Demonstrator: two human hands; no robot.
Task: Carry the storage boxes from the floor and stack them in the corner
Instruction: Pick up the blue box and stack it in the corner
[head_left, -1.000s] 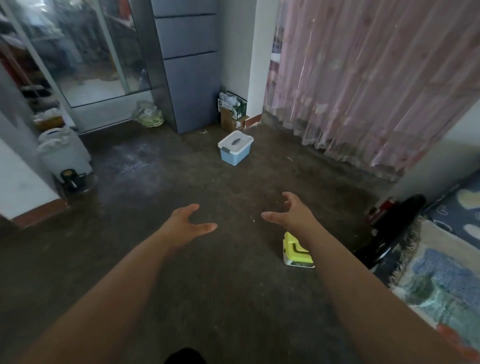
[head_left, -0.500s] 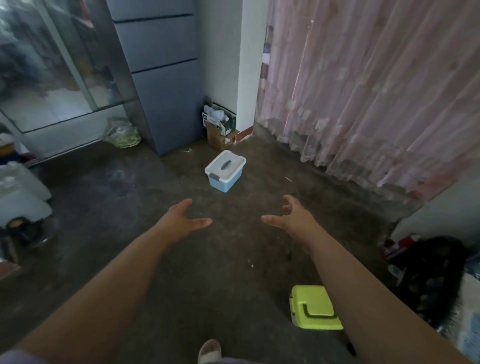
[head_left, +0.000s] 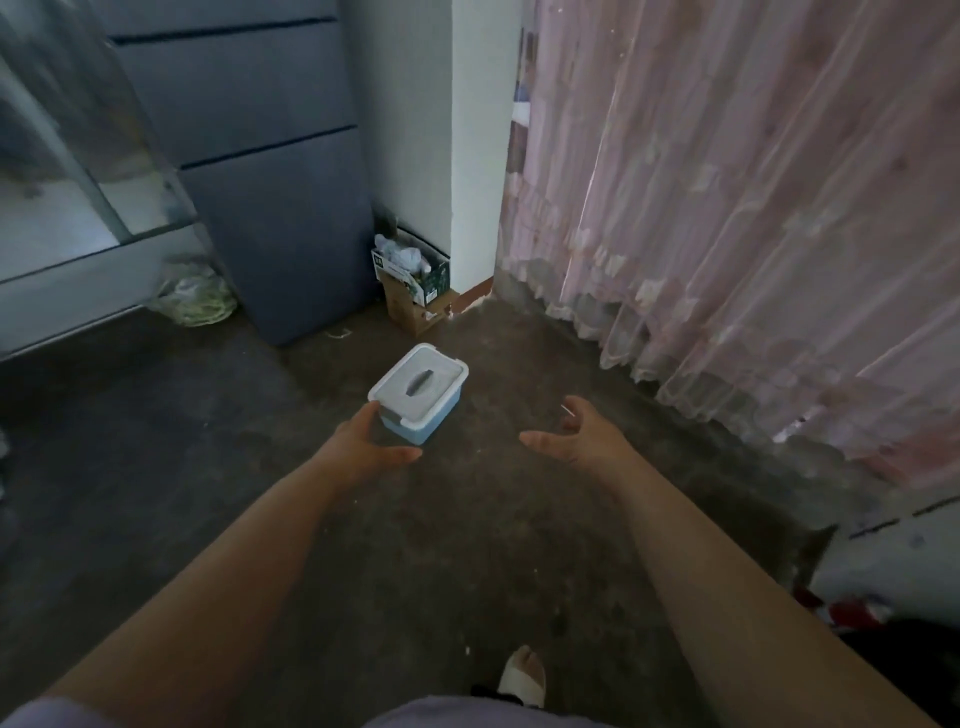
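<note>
Our left hand (head_left: 363, 448) and right hand (head_left: 584, 441) were spread, grasping nothing; left overlapped blue storage box (head_left: 422, 392), contact unclear.

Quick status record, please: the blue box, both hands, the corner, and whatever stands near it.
box: blue storage box, white lid on, on the floor, short of the corner
left hand: open, overlaps the box's near-left corner in view; contact unclear
right hand: open, right of the box, apart from it
corner: cardboard carton full of items, between grey cabinet and white wall
right side: pink curtain hanging to the floor
stack: none visible yet
</note>
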